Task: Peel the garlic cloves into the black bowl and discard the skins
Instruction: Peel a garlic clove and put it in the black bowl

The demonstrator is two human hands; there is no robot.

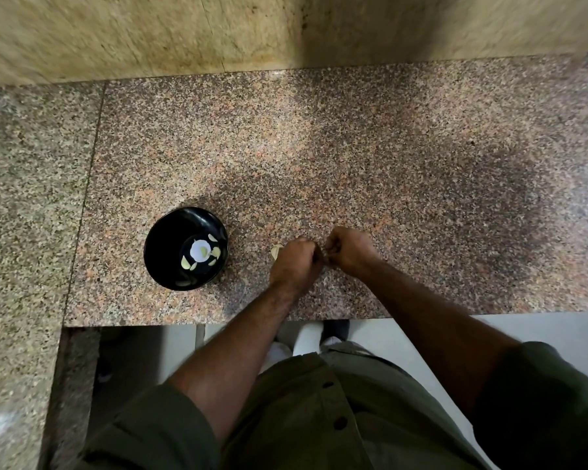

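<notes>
A black bowl (163, 245) stands on the speckled granite counter, left of my hands, with several pale peeled garlic cloves (186, 262) lying in its bottom. My left hand (296, 262) and my right hand (350, 249) are curled close together over the counter, fingertips meeting between them. What they pinch is hidden by the fingers. A pale piece of garlic or skin (276, 250) shows at the left edge of my left hand, and I cannot tell whether it is held or lying on the counter.
The granite counter (421, 164) runs wide to the right and back to a stone wall (218, 32). Its front edge lies just below my wrists. A lighter counter section (24, 198) extends on the left. Below the edge are the floor and my shoes.
</notes>
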